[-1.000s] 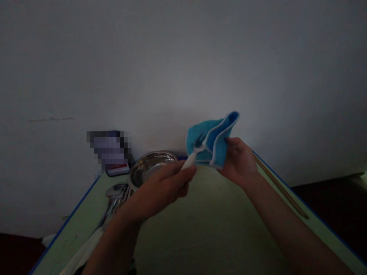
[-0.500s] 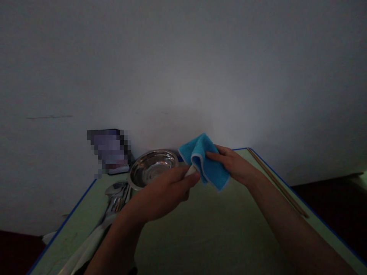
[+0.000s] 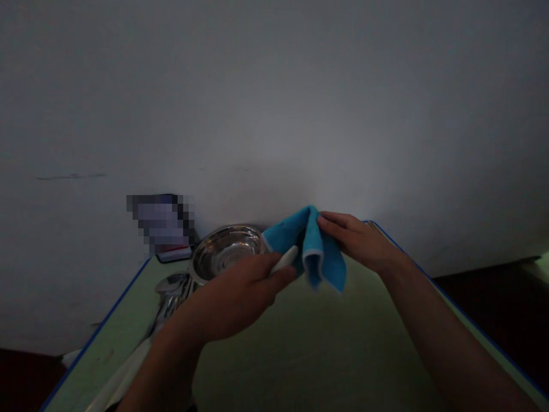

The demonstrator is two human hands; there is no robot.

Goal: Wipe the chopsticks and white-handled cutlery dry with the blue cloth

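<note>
In the head view, my left hand (image 3: 240,297) is closed around a white handle (image 3: 285,261) whose rounded end points up to the right. What the handle belongs to is hidden by my hand and forearm. My right hand (image 3: 358,240) pinches a small blue cloth (image 3: 331,260) with a pale edge between thumb and fingers. The cloth hangs in folds just beyond the handle's end, and its left corner reaches behind my left hand. Behind that hand stands a shiny metal bowl (image 3: 204,247).
Metal utensils (image 3: 172,285), one with a round head, lie at the left, near a long white handle (image 3: 122,377). A blurred-out device (image 3: 160,226) leans on the wall behind the green table (image 3: 309,355), which has a blue edge. My right arm mostly covers thin wooden sticks (image 3: 377,230).
My right hand has drawn the cloth slightly right and off the handle, whose end now shows. The cloth's folds have changed. My right forearm now covers most of the sticks.
</note>
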